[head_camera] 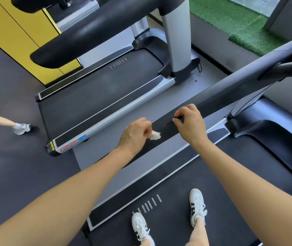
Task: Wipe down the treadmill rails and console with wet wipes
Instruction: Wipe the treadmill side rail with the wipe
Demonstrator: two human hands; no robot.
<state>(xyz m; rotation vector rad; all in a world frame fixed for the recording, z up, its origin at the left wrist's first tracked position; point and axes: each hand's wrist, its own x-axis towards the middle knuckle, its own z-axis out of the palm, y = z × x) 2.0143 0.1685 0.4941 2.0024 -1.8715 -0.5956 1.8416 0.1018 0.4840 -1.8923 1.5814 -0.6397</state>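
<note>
my left hand (136,133) pinched a crumpled white wet wipe (155,135) between curled fingers and thumb, with the wad protruding to the right of the knuckles and touching the top face of the black rail (218,98). my right hand (190,124) was curled over the same rail just to the right, fingers hooked round its far edge and thumb tucked at the near side. no wipe was visible in that hand. my judgement was that the right hand steadied me and the left hand did the wiping.

the rail ran diagonally from near left to far right, rising toward the upright (244,105) of the treadmill i stood on. the wipe sat toward the near end of the rail, so the long far-right stretch lay beyond the right hand. to wipe that stretch, the right hand would need to lift or slide ahead.

my shoes (197,206) stood on the belt (230,174), right of the silver-edged side strip (159,176). a narrow band of grey floor (97,146) separated this machine from the second treadmill (97,93) on the left, so the rail's outer face had open room beside it. the console was not in view. another person's foot (21,128) stood at the far left, well apart. yellow panels (8,23) and green turf (230,16) lay at the far side.
</note>
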